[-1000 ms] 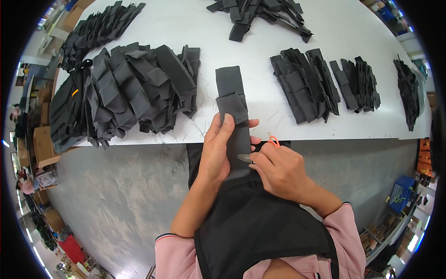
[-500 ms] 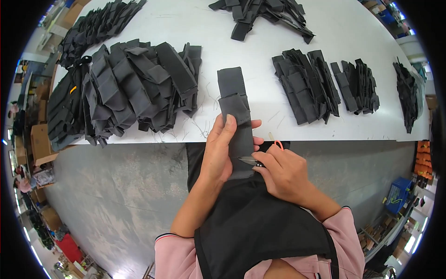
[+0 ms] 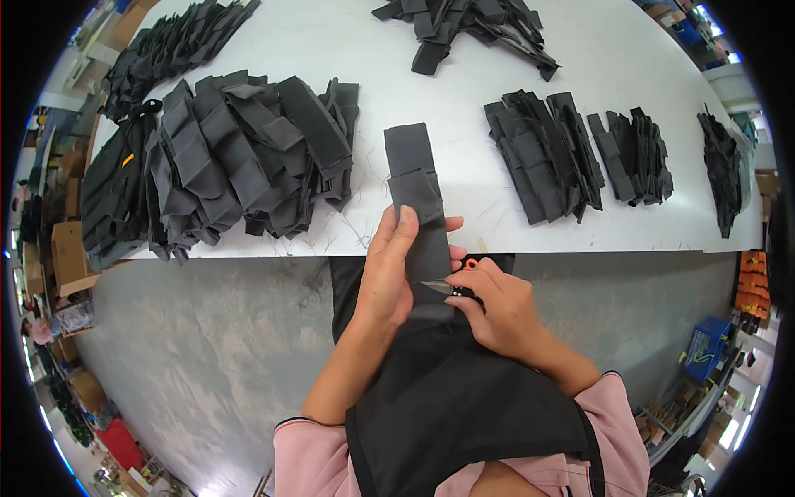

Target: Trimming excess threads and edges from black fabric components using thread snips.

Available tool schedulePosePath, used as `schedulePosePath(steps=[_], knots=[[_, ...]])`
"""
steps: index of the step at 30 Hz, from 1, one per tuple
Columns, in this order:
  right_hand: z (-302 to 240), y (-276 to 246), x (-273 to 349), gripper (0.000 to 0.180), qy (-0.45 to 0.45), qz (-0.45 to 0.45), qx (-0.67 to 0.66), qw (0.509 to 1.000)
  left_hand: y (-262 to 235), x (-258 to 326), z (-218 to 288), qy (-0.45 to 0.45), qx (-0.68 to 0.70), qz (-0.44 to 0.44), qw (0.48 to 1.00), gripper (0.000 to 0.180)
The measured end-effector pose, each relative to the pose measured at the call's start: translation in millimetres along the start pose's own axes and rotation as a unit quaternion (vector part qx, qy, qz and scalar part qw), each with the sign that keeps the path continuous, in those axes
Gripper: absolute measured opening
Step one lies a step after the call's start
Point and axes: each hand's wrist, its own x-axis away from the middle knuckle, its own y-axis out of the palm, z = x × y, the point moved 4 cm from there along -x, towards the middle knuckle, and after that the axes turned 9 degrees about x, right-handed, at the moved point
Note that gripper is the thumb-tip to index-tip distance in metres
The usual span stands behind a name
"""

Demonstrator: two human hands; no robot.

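A long dark grey fabric strip [image 3: 418, 195] with stitched folds lies across my left hand [image 3: 386, 265]. The thumb presses on its face while the fingertips show past its right edge. My right hand [image 3: 501, 302] is closed around small thread snips [image 3: 437, 287] with an orange finger loop. The blades point left over the lower part of the strip, close to a seam. Whether they touch the cloth or a thread I cannot tell. The strip's far end reaches over the white table's front edge.
On the white table [image 3: 431, 95], a large heap of dark strips [image 3: 240, 157] sits at the left. Smaller stacks [image 3: 542, 157] lie at the right, and a loose pile [image 3: 472, 29] at the back. Thread scraps are scattered near the front edge. A blue crate [image 3: 706, 348] stands at far right.
The snips and my right hand have moved slightly left, bringing the blades further over the strip. My left hand keeps its hold, with the strip almost in place.
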Motion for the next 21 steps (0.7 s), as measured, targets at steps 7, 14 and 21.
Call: schedulePosePath(steps=[7, 14, 21], knots=[[37.8, 6.8, -5.6, 0.027, 0.201, 0.032, -0.214, 0.955, -20.9, -9.0, -10.3, -0.086, 0.051, -0.018, 0.995, 0.049], [42.7, 26.0, -17.6, 0.033, 0.098, 0.061, -0.123, 0.986, -5.2, 15.1, -26.8, -0.058, -0.085, -0.035, 0.994, 0.064], [64.5, 25.0, -27.3, 0.009, 0.256, 0.172, -0.363, 0.879, -10.7, 26.6, -37.2, -0.051, -0.115, 0.011, 0.992, 0.052]])
